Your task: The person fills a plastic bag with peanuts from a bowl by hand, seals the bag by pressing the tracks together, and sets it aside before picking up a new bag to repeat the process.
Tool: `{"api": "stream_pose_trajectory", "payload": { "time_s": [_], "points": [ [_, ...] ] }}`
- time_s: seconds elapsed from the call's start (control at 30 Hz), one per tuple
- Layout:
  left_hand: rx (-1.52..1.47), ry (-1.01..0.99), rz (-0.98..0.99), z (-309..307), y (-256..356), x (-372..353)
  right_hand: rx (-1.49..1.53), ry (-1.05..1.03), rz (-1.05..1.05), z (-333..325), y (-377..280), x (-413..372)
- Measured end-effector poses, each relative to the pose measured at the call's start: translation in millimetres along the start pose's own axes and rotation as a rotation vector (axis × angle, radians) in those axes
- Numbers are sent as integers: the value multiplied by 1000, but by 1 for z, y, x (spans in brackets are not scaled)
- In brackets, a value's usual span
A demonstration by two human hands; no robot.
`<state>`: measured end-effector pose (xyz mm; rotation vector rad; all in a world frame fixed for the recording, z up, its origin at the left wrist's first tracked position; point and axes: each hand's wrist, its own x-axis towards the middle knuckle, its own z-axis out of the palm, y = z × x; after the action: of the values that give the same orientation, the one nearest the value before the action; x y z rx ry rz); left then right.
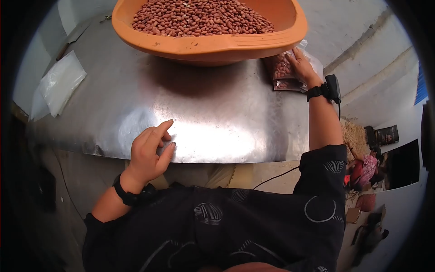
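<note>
My left hand [151, 147] hovers over the near edge of the metal table [213, 109], empty, its fingers apart and partly bent. At the right, my right hand [301, 65] lies on a clear plastic bag [283, 68] of reddish nuts beside the basin; whether the fingers grip the bag or only rest on it is not clear. A large orange basin [208, 45] full of reddish nuts [199, 18] stands at the table's far side, between and beyond my hands.
A stack of clear plastic bags [62, 84] lies at the table's left. A pale wall rises at the right. Further off at the lower right are people [364, 172], a red sack [365, 202] and a cardboard box [352, 215]. A black cable runs below the table edge.
</note>
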<state>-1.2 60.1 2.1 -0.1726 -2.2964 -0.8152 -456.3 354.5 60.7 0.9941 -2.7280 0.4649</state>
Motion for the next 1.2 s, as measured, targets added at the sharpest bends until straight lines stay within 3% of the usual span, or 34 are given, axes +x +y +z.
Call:
{"api": "stream_pose_trajectory", "payload": {
  "time_s": [0.07,0.2,0.3,0.4,0.5,0.6,0.7,0.8,0.93,0.97,1.07,1.1,1.2],
  "points": [
    [3,-11,-4,0,0,0,337,-146,101,-10,-18,3],
    [-3,-54,-17,-1,1,-1,25,-284,96,-18,-25,4],
    [-13,-48,-23,-1,0,-1,227,-243,141,-16,-7,8],
    [-13,-53,-11,-1,0,-1,-73,-260,256,-36,-18,8],
    [2,-27,20,1,0,3,-290,47,56,-23,-70,-11],
    [8,-15,3,2,0,1,-530,16,-23,-1,-116,-44],
    [-7,-42,-19,0,0,-1,-601,145,-81,3,-118,-48],
    [-1,0,12,1,1,0,-300,93,-128,-10,-97,-36],
    [5,7,12,1,1,0,-325,203,-170,-20,-77,-41],
    [8,10,17,1,1,-1,-298,113,-112,-19,-74,-45],
    [16,15,20,1,1,-1,-376,236,-431,-4,-50,-54],
    [19,12,22,1,1,-1,-336,111,-366,-9,-52,-57],
    [-5,-28,6,0,1,-2,-301,180,-336,-16,-52,-71]
  ]
}}
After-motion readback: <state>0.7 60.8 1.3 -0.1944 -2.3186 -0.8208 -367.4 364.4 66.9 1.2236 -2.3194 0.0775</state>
